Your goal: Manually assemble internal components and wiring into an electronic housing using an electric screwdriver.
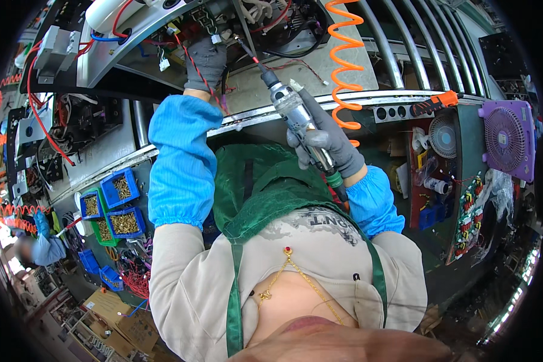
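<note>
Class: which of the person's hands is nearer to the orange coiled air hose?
The right. The right hand grips the pneumatic screwdriver just beside the orange coiled air hose; the left hand rests on the wiring farther left.

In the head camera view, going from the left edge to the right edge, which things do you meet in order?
Blue bins of brass screws → left hand in a grey glove → right hand gripping the silver power screwdriver → orange-handled tool → purple fan.

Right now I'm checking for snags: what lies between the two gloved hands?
In the head view, between the left hand and the right hand gripping the powered screwdriver lies bare grey panel crossed by thin red wires.
</note>
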`<state>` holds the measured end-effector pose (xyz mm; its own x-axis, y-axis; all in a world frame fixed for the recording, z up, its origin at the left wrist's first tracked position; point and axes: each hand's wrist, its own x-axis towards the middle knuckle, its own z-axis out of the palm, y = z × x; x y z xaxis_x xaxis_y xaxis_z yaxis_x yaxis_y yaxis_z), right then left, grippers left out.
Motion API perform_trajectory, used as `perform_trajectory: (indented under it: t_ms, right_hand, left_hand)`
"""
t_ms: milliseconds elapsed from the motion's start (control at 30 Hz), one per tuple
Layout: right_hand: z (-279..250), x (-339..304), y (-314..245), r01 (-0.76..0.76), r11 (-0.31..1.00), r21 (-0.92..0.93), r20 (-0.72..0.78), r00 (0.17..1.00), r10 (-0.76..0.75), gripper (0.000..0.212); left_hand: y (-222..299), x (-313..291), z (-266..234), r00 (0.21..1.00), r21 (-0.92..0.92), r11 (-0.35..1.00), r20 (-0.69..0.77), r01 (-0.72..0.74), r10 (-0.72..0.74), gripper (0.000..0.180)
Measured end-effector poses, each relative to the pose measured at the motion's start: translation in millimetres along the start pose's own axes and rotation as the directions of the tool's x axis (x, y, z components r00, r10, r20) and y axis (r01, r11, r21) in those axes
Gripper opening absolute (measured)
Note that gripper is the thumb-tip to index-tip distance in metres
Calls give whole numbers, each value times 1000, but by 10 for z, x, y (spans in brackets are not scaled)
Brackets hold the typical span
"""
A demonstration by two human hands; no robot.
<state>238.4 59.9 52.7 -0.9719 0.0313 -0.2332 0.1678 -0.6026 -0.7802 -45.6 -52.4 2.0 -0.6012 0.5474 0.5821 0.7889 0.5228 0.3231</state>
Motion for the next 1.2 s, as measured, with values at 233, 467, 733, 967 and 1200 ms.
perform_trajectory:
  t_ms: [233,467,733,967,1200]
  right_hand:
    - [60,170,26,-18,1000,-9,-40,999,18,103]
    - [39,211,-9,-38,999,-18,-14,999,38,99]
    - [6,320,-98,-47,998,51,71,997,44,91]
    - [119,487,-63,-53,962,269,94,995,29,83]
    - [153,579,-20,15,998,56,29,999,-16,86]
  left_hand:
    - [85,-121,-48,874,-434,761,301,482,-382,30]
    - [67,-142,-36,880,-513,715,295,475,-373,29]
    - [23,-172,-29,904,-445,788,246,426,-350,27]
    - [207,-109,-147,987,-383,916,143,119,-68,21]
    - [384,-245,-235,624,-684,234,400,691,-671,28]
